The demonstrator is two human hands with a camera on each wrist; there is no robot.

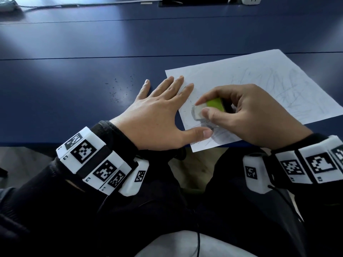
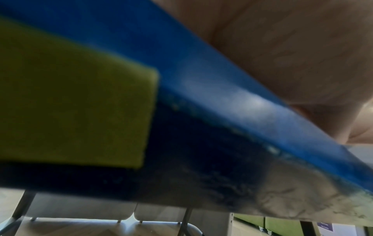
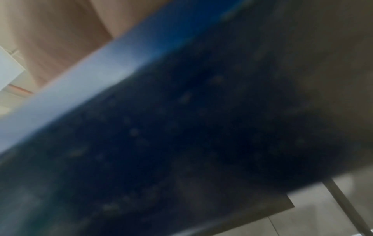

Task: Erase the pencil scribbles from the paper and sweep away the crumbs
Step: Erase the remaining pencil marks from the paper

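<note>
A white sheet of paper [image 1: 250, 80] with grey pencil scribbles [image 1: 289, 89] lies on the dark blue table [image 1: 92, 62], its near corner hanging past the front edge. My right hand [image 1: 246, 114] pinches a white eraser [image 1: 199, 111] in a green sleeve between thumb and forefinger, its tip on the paper's near left part. My left hand [image 1: 159, 112] lies flat with fingers spread, fingertips and thumb on the paper's left edge. Dark eraser crumbs [image 1: 118, 89] are scattered on the table left of that hand. Both wrist views are blurred and show only the table's edge from below.
At the table's far edge sit a white power strip [image 1: 250, 0], a black cable slot [image 1: 196, 1] and a cable [image 1: 74, 5] running left. The table's front edge [image 1: 55, 143] runs just under my wrists; below it are my dark-clothed legs.
</note>
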